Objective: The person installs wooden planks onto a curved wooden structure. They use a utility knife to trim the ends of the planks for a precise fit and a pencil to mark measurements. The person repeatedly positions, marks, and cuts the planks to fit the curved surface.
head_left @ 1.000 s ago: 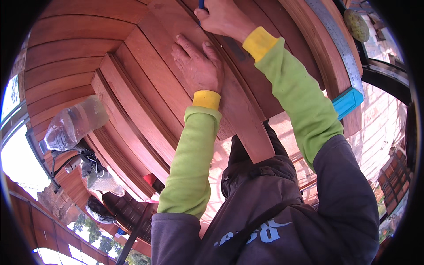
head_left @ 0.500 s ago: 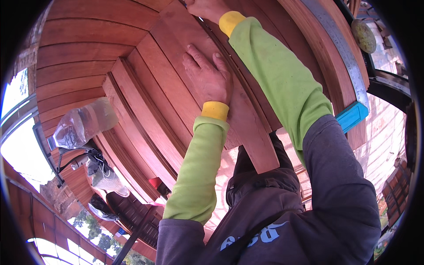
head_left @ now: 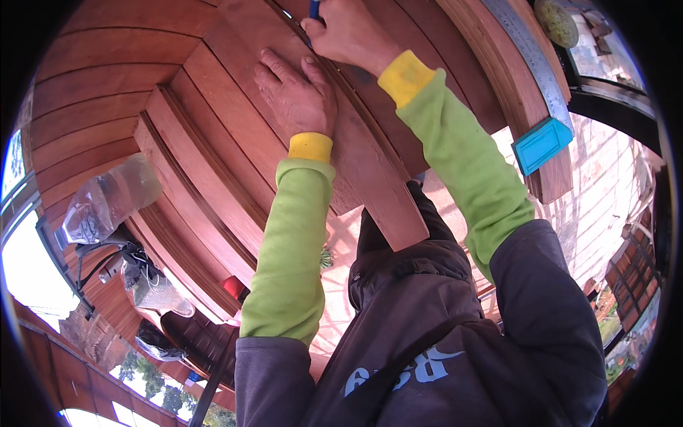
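Observation:
My left hand lies flat, fingers apart, on a reddish-brown wooden board whose near end reaches toward my waist. In my closed right hand is a slim blue tool, pen-like in shape. It is mostly hidden by my fingers and the top of the picture, so its exact kind cannot be told. That hand rests at the board's right edge, just right of my left hand. More flat wooden boards lie side by side beneath and to the left.
A try square with a turquoise handle and metal blade lies on stacked boards at the right, near a rounded stone. A clear plastic bottle stands at the left, above a plastic bag. A red object sits by the boards' near edge.
My view has shifted, so the boards and square appear further left and up. My right hand has come nearer along the board's edge, and the blue tool in it now shows.

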### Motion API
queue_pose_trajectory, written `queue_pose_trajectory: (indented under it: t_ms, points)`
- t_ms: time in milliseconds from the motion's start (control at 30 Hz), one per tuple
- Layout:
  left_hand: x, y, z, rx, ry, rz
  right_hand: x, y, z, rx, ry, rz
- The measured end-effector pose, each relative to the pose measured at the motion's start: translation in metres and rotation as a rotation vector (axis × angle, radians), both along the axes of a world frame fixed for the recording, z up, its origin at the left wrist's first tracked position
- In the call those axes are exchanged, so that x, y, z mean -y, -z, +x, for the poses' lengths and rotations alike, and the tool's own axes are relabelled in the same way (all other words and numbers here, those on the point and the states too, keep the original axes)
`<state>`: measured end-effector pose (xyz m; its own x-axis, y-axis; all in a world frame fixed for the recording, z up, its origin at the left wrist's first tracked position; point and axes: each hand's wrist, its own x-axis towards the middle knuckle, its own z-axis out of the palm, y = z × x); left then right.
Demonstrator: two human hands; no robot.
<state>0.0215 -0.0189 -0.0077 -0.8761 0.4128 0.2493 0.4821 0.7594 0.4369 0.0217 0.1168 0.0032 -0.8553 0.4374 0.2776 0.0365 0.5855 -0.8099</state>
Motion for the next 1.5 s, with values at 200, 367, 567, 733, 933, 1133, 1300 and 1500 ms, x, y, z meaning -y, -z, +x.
queue_pose_trajectory:
  t_ms: [200,367,567,733,933,1133,1300,1500]
  points:
    - [-0.003,-0.014,0.005,0.119,-0.01,0.052,0.091,-0.062,0.314,0.416,0.072,-0.546]
    - [-0.003,-0.021,0.005,0.149,-0.045,0.043,0.074,-0.036,0.364,0.132,0.232,-0.643]
    - [0.025,-0.009,-0.008,0.237,-0.064,0.268,0.099,0.016,0.342,0.306,0.163,-0.683]
    - [0.078,0.011,-0.021,0.065,-0.126,0.105,0.135,-0.01,0.317,0.43,0.152,-0.871]
    - [0.093,0.008,-0.012,0.086,-0.037,0.149,0.128,-0.032,0.314,0.31,0.159,-1.137]
    - [0.104,-0.048,0.061,0.563,-0.076,0.896,0.133,-0.169,0.323,0.1,0.032,-1.191]
    - [0.083,-0.075,0.119,1.247,-0.061,1.484,0.146,-0.204,0.327,0.227,-0.099,-0.907]
    - [0.088,-0.101,0.138,1.327,0.125,1.58,0.135,-0.186,0.341,0.309,-0.229,-0.753]
